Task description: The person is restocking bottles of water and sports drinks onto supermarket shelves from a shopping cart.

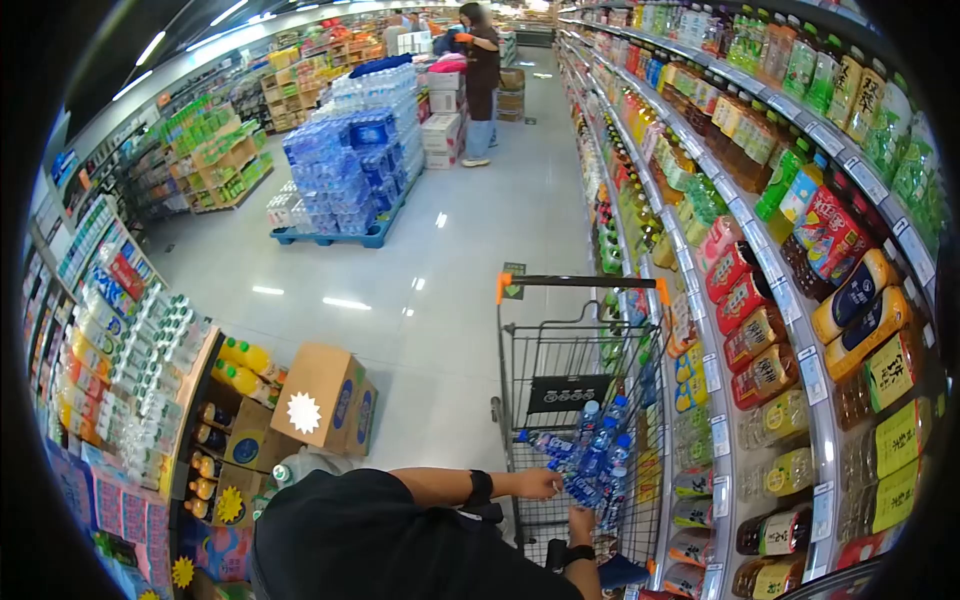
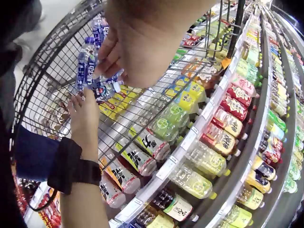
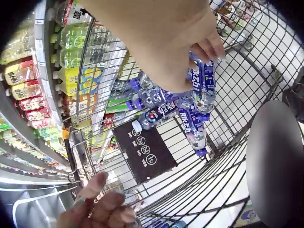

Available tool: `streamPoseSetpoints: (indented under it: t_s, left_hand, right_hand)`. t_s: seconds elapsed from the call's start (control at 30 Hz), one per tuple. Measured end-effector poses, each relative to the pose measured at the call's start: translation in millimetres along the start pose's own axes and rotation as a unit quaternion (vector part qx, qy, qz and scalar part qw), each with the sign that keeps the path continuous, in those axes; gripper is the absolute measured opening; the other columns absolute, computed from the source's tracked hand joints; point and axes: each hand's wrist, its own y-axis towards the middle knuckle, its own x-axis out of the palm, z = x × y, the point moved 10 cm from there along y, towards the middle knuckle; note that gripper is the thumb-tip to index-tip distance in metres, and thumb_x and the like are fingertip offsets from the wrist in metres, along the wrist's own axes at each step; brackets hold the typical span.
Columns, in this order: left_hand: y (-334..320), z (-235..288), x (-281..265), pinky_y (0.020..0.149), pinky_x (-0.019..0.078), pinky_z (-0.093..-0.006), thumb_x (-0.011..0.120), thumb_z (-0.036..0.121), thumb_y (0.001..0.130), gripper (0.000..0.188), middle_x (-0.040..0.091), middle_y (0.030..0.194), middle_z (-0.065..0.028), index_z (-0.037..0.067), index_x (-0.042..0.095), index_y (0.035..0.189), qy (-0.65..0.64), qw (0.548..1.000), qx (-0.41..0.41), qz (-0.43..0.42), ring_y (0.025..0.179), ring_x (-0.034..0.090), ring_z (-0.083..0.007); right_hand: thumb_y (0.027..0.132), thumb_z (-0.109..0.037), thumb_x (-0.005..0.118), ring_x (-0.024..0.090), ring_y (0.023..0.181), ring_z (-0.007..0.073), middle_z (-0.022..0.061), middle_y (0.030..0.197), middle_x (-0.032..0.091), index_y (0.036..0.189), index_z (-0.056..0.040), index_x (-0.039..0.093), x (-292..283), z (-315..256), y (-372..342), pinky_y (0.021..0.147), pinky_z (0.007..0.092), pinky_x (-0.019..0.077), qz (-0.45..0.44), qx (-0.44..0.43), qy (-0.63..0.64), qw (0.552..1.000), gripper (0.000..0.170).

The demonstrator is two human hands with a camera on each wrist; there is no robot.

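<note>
My right hand [image 1: 581,521] grips a bottle [image 3: 204,88]; my left hand [image 1: 540,484], slack, seems empty. The cart [image 1: 585,281] below holds more; remainder unclear.

The right grip [image 3: 178,50] hides part of a blue-labelled bottle [image 3: 205,88].

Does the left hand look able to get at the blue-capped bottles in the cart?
Probably yes: the left hand is just beside the blue-capped bottles, and the cart is open above them. The right hand, close by and holding a bottle, might crowd it.
</note>
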Motion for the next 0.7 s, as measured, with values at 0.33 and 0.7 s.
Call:
streamPoseSetpoints:
  t_s: [0.33, 0.7]
  left_hand:
    - [153.3, -111.5, -70.0, 0.07, 0.0463, -0.0424, 0.056, 0.022, 0.076, 0.036, 0.058, 0.093, -0.0178, 0.004, 0.053, 0.107, 0.335, 0.936, -0.1, -0.024, 0.083, 0.057, -0.0318]
    - [246.1, -208.1, -99.0, 0.055, 0.0468, -0.0389, 0.04, 0.031, 0.086, 0.033, 0.06, 0.065, -0.0093, 0.005, 0.059, 0.089, 0.19, 0.961, 0.04, -0.195, 0.059, 0.06, -0.0247]
  right_hand:
    - [0.071, -0.02, 0.066, 0.049, 0.108, 0.0386, 0.0264, 0.122, 0.043, 0.121, 0.0018, 0.039, -46.9, -50.7, 52.6, 0.087, 0.0455, 0.0441, 0.059, 0.178, -0.083, 0.979, 0.061]
    - [0.063, -0.029, 0.07, 0.052, 0.097, 0.0458, 0.0285, 0.104, 0.054, 0.114, 0.0048, 0.046, 57.6, -45.1, 197.4, 0.085, 0.0464, 0.0432, 0.047, 0.132, -0.195, 0.971, 0.066]
